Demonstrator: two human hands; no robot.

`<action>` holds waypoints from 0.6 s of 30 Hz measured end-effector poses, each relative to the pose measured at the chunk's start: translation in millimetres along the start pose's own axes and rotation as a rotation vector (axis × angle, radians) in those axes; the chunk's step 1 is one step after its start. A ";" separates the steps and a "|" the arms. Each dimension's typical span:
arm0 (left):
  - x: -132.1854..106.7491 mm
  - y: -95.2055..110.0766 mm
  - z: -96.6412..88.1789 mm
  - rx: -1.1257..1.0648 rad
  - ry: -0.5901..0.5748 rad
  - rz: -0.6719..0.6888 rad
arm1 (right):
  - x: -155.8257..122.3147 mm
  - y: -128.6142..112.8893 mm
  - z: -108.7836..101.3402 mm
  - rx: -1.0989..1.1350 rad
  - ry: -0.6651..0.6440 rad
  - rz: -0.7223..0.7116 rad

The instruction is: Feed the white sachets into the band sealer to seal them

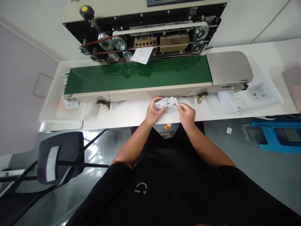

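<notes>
Head view, looking down: two bare hands meet over the near edge of a white table (122, 114), holding a small overlapping fan of white printed packets (172, 105) at the centre. Their number cannot be told, since they cover one another. The left hand (153, 111) grips the fan from its nine o'clock side, thumb across the front and fingers curled round the far edge. The right hand (187, 114) pinches the three o'clock edge between thumb and fingertips. Twelve o'clock from the hands runs a green conveyor belt (98, 78), with a sealing machine (122, 11) beyond it; at eleven o'clock a single packet (142, 56) sits at the machine's rollers and hangs over the belt. A clear tray (274, 102) with more packets lies at three o'clock, a pale tray (45, 116) at nine. Judging by their look, the packets should be very light, thin and bendable, with a smooth skin that may let them slide over each other or cling together. They seem unlikely to shatter but could crease. Edges and corners look the best hold: a light thumb-and-finger pinch at three o'clock, with the nine o'clock side steadied, rather than a squeeze across the middle.
</notes>
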State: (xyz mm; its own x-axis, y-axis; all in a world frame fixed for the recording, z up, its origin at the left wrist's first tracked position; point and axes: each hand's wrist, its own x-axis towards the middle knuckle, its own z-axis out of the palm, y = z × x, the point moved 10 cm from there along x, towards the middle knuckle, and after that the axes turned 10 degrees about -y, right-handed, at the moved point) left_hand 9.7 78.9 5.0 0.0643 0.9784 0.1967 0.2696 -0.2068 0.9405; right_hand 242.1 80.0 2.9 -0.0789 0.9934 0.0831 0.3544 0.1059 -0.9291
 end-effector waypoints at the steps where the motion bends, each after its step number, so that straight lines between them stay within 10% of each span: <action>1: 0.5 0.5 2.7 0.001 -0.024 0.003 | -0.2 1.3 3.2 0.017 -0.018 0.020; 5: 0.5 5.2 7.8 0.023 -0.064 0.002 | -3.5 -17.9 -1.8 0.033 0.005 -0.051; 9: -1.9 5.6 6.9 0.006 -0.056 -0.050 | 0.3 -49.3 -54.5 0.098 0.192 -0.118; 18: -1.4 1.5 7.8 0.000 -0.059 -0.048 | 109.8 -75.1 -168.2 0.333 0.177 0.259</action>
State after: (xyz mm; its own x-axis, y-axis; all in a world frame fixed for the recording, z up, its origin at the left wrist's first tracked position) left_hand 17.5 77.2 4.0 0.1076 0.9850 0.1345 0.2736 -0.1594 0.9485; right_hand 363.5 188.5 142.3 0.1430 0.9807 -0.1336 0.0199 -0.1378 -0.9903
